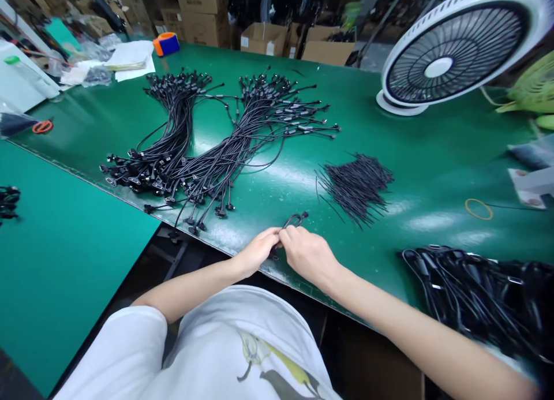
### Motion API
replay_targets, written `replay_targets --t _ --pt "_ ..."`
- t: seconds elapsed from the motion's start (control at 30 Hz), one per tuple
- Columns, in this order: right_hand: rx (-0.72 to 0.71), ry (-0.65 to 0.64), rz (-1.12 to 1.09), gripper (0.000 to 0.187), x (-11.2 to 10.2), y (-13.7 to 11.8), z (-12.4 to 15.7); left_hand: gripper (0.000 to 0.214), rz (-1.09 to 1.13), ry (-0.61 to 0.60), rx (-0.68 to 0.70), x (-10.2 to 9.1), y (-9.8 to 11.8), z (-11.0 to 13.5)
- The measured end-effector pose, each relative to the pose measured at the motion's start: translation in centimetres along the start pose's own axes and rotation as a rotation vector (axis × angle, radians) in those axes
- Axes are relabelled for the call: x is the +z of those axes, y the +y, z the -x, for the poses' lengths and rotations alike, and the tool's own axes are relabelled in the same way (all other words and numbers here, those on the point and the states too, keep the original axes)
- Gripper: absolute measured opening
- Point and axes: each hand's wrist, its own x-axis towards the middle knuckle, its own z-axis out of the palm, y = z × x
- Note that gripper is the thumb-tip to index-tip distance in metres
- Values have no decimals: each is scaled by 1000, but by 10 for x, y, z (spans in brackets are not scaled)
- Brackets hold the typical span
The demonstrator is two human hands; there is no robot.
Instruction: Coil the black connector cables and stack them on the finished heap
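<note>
Near the front edge of the green table, a black cable is bent into a small loop, with a connector at its upper end. My left hand is closed around its lower part from the left. My right hand pinches the same cable from the right, knuckles up, and the two hands touch. The fingertips hide the middle of the loop, so I cannot make out whether a tie is there. Two bundles of straight black cables lie ahead to the left. A pile of short black ties lies ahead to the right.
Coiled black cables are heaped at the right. A white fan stands at the back right. A yellow ring, an orange-and-blue tape roll, papers and an orange coil lie about. Cardboard boxes stand behind the table.
</note>
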Motion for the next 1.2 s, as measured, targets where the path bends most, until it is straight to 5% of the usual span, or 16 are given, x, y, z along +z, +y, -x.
replay_targets --t 0.17,0.27,0.33,0.47,0.57,0.67,0.87,1.0,1.07,1.2 --pt "455 39 -543 26 1 8 -7 30 76 50 215 0 6 -11" --pt "593 -56 -842 30 0 18 -1 21 -263 -11 402 -10 15 -4" --pt "643 -66 -852 30 -2 24 4 26 -530 -138 474 -17 18 2" --pt "580 69 -618 27 -5 18 12 31 -675 -346 371 -23 9 2" --pt "382 103 -479 29 -6 3 14 25 -414 -288 181 -22 3 -8" --pt "358 67 -522 30 -3 -4 13 46 -204 -249 161 -21 11 -11" --pt "708 -114 -1262 32 4 9 14 47 -901 -281 560 -18 31 2" --pt "912 -290 -1750 33 4 13 16 43 -967 -329 553 -15 27 2" --pt "829 -256 -1675 28 2 13 17 39 -868 -326 468 -13 26 0" --pt "542 -29 -825 32 0 10 21 36 -305 -358 61 -6 27 -4"
